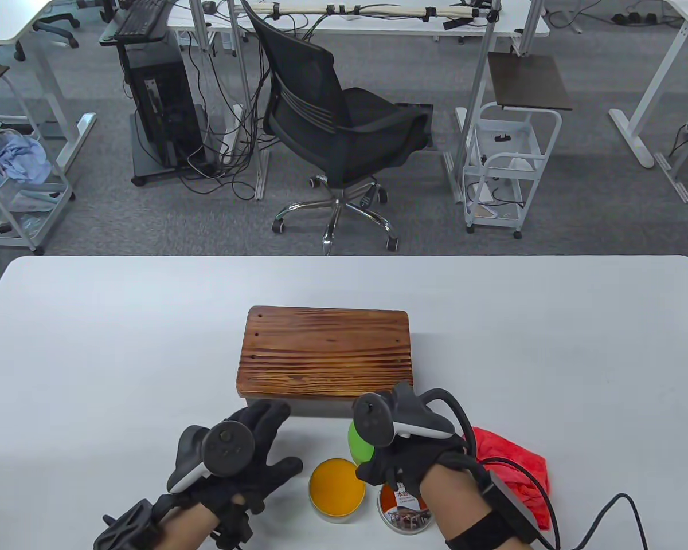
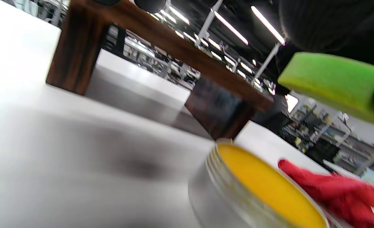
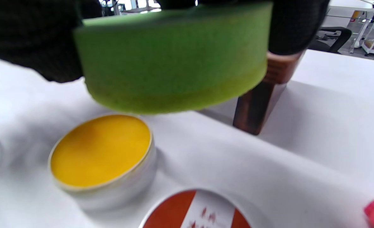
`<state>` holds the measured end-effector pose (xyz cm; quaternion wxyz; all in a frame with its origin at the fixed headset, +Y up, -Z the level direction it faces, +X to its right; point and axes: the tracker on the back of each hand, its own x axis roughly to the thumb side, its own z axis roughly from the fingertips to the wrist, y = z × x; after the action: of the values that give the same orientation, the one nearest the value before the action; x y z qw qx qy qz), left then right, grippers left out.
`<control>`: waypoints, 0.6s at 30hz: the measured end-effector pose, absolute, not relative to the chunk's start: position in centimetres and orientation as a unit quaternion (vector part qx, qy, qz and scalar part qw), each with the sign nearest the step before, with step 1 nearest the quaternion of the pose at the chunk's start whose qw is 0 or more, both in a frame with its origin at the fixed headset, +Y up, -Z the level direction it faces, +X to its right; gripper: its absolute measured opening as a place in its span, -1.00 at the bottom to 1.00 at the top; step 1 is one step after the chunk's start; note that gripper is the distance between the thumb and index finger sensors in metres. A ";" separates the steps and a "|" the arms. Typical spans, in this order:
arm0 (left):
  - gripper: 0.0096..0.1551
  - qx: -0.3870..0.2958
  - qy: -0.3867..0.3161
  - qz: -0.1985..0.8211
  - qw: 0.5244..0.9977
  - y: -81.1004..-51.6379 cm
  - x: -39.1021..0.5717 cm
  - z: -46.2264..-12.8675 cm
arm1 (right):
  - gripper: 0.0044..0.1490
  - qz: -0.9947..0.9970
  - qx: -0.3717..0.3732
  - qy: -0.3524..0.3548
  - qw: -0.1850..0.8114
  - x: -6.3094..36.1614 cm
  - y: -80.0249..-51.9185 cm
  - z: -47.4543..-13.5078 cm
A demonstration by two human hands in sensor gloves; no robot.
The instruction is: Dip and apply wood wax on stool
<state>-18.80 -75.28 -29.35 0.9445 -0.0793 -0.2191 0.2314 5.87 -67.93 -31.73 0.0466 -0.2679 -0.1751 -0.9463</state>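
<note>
Green sponge point(image 3: 174, 60) is held up in the air by the right hand point(image 1: 404, 452). The black glove fingers point(image 3: 31, 38) are clamped on its two sides, and they hide its top. In the table view only a small bit of the sponge shows, peeking out from under the hand and its tracker. The sponge hangs above the white surface point(image 1: 120, 344), a little past the open tin of yellow wax point(image 1: 337, 487), not touching it. The wax looks smooth and flat.

The tin's lid point(image 1: 404, 507) lies flat just beside the tin, on its right. It is red and white with a picture, but the hand covers part of it and the words are too small to read. A red cloth point(image 1: 516, 470) sits crumpled on the right, partly behind the wrist and the black cable.

The brown wooden stool point(image 1: 327, 352) stands in the middle of the surface, behind the tin. Its legs are hidden from above; the wrist views show two dark legs, blurry.

The left hand point(image 1: 235, 458) hovers to the left of the tin with its fingers spread apart and holding nothing. The tracker hides the back of it. The left wrist view is tilted and blurry, and the tin is cut off at the bottom edge.
</note>
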 end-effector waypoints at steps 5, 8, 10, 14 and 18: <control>0.31 -0.120 -0.254 0.188 0.941 -77.6 -17.0 -28.8 | 0.45 -0.935 -0.283 -0.201 0.077 4.8 -70.3 -30.5; 0.34 -0.145 -0.263 0.184 0.936 -78.5 -16.4 -28.8 | 0.44 -0.929 -0.289 -0.212 0.092 4.1 -71.4 -30.1; 0.36 -0.157 -0.263 0.175 0.936 -79.2 -16.1 -28.9 | 0.44 -0.926 -0.292 -0.217 0.102 3.7 -72.0 -30.0; 0.34 -0.188 -0.265 0.164 0.932 -80.5 -15.7 -29.2 | 0.41 -0.922 -0.293 -0.221 0.124 3.0 -72.7 -29.9; 0.25 -0.208 -0.260 0.159 0.929 -81.5 -15.5 -29.5 | 0.37 -0.920 -0.289 -0.219 0.149 2.4 -73.2 -30.1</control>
<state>-15.48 -81.46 -29.54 0.9293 -0.2079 -0.2604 0.1593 2.39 -73.16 -30.09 0.1491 -0.2891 -0.2186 -0.9200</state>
